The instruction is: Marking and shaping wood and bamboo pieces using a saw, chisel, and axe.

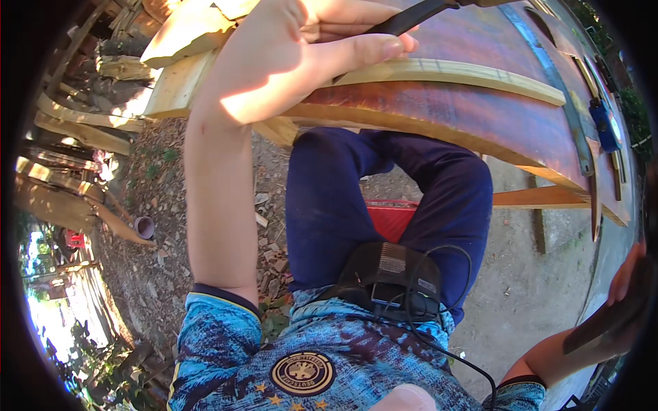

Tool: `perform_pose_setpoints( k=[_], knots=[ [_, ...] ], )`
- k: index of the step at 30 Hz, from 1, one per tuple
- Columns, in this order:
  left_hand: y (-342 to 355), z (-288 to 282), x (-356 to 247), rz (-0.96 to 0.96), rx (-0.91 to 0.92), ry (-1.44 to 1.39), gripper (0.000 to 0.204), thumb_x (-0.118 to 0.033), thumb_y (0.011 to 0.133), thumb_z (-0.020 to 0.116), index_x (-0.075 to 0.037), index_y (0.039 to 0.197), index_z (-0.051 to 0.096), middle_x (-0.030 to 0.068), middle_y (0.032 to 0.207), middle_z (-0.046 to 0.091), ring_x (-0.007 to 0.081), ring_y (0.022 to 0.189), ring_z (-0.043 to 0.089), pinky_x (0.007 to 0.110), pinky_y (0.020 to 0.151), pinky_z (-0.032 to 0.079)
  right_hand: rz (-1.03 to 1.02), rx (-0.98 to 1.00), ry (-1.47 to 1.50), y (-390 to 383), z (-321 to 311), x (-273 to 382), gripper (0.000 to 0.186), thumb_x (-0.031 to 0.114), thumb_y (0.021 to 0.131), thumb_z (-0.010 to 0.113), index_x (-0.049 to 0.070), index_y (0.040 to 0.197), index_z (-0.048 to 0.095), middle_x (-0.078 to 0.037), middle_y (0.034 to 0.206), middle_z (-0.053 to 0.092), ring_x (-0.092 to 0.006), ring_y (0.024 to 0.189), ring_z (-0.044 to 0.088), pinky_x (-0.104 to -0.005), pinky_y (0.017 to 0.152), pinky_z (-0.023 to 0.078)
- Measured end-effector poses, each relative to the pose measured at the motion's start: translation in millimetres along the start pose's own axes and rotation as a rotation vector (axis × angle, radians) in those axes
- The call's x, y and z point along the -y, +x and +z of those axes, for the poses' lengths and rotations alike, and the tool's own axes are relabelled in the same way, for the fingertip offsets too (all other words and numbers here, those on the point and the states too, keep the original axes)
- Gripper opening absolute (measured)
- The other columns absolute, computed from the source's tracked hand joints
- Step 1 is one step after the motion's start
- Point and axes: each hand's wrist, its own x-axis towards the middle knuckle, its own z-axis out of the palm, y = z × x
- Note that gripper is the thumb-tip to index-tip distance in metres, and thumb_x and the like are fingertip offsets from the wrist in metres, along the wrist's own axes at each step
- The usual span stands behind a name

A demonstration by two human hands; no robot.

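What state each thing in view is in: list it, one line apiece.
Left hand: grip closed on the black handle.
Black handle: held at a slant above the table.
Table: top partly sunlit.
Wood strip: lying on the table, near its front edge.
Metal bar: lying on the table.
Right hand: at a dark piece; whether gripping, unclear.

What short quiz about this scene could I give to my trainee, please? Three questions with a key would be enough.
1. Open: What does the left hand grip?
2. True or false: A pale wooden strip lies on the table.
3. Choose: The right hand is (a) on the lap, (b) near the picture's right edge, (c) on the strip.

Key: 1. A black handle; 2. True; 3. b.
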Motion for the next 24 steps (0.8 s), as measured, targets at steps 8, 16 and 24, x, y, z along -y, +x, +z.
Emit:
perform_pose_setpoints(
  k=[8, 16, 24],
  knots=[
    [-0.9, -4.7, -6.6, -0.087, 0.033, -0.137, 0.034, -0.014, 0.095, 0.078, 0.002, 0.125, 0.073, 0.0125, 0.11, 0.079, 0.0156, 0.099, 0.074, 0.025, 0.087, 0.059, 0.058, 0.101, -0.266, -3.6, -14.8, -39.1, 0.073, 0.042, 0.065, 0.065, 0.039, 0.138, 0.057, 0.014, 0.118, 0.06, -0.0113, 0.077, 0.064, -0.0298, 0.055, 0.046],
    [1.7, -4.5, 7.1, -0.003, 0.052, -0.209, 0.033, -0.011, 0.095, 0.078, 0.003, 0.124, 0.073, 0.0126, 0.109, 0.079, 0.0138, 0.095, 0.073, 0.025, 0.086, 0.058, -0.188, 0.115, -0.164, -2.9, 27.3, -41.0, 0.069, 0.04, 0.079, 0.072, 0.026, 0.144, 0.051, -0.002, 0.126, 0.06, -0.0172, 0.08, 0.064, -0.0264, 0.046, 0.044],
    [-8.0, 0.4, 8.2, 0.177, 0.011, -0.119, 0.033, -0.01, 0.095, 0.078, 0.004, 0.124, 0.073, 0.0125, 0.108, 0.079, 0.0118, 0.093, 0.072, 0.023, 0.084, 0.058, -0.404, 0.259, -0.288, -8.6, 23.0, -57.3, 0.056, 0.039, 0.083, 0.075, 0.033, 0.134, 0.055, 0.002, 0.126, 0.063, -0.0148, 0.082, 0.067, -0.0292, 0.043, 0.048]
  ],
)
